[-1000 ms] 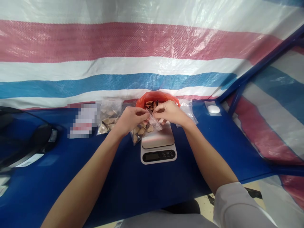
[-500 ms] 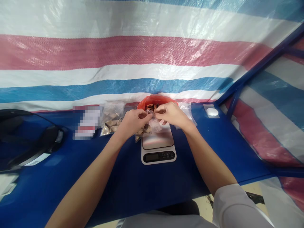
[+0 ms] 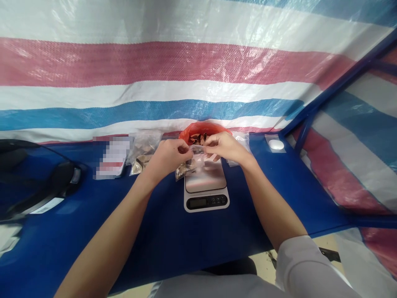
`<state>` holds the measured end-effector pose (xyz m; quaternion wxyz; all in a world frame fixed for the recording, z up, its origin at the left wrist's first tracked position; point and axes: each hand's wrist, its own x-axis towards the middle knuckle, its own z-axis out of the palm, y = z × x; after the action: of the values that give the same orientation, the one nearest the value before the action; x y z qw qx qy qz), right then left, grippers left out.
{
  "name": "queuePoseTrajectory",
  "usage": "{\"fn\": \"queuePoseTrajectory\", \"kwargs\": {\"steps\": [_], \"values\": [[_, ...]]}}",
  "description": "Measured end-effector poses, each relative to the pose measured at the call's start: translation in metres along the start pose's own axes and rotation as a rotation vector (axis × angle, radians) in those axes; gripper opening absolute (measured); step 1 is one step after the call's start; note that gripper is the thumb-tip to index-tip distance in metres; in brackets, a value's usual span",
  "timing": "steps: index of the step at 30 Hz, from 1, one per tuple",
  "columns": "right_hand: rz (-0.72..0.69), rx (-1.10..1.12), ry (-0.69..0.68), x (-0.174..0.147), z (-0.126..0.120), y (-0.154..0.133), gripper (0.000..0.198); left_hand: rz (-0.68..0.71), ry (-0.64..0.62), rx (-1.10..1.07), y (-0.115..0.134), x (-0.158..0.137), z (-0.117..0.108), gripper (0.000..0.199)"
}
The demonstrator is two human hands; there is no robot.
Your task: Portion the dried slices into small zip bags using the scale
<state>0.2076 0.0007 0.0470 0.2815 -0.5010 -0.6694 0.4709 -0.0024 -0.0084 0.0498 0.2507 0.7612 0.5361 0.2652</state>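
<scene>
Between my hands, above a white digital kitchen scale (image 3: 206, 184), is a small clear plastic bag (image 3: 198, 159). My left hand (image 3: 170, 156) pinches the bag's top edge on the left. On the other side, my right hand (image 3: 223, 148) has its thumb and forefinger closed on the same edge. Just behind them stands a red plastic bag (image 3: 190, 131), its mouth spread around dark brown dried slices (image 3: 198, 138). Beside the scale's left edge lies a clear bag of tan dried pieces (image 3: 182, 171), partly covered by my left hand.
More filled clear bags (image 3: 144, 147) lie to the left, near a blurred-out phone-like object (image 3: 113, 157). Behind my right hand are other clear bags (image 3: 242, 140). A white oval item on a small bag (image 3: 276, 145) sits far right. A black headset (image 3: 58, 186) occupies the left of the blue table (image 3: 161, 240).
My hands have drawn slightly apart, the left moving a little left, and the top edge of the small bag is stretched wider between them. The whole view has shifted slightly.
</scene>
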Motion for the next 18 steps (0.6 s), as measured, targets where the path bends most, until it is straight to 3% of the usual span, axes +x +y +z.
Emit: {"fn": "queuePoseTrajectory", "kwargs": {"steps": [6,12,18], "values": [[0.016,0.023,-0.051,-0.005,-0.011,-0.003,0.007,0.006,-0.045,0.052,-0.003,-0.001,-0.016,0.012],[-0.003,0.021,-0.077,-0.006,-0.016,-0.004,0.012,0.105,-0.005,0.045,-0.010,-0.002,-0.013,0.014],[-0.011,0.009,-0.090,-0.004,-0.016,0.000,0.014,0.255,-0.066,0.045,-0.004,-0.006,-0.005,0.052]]}}
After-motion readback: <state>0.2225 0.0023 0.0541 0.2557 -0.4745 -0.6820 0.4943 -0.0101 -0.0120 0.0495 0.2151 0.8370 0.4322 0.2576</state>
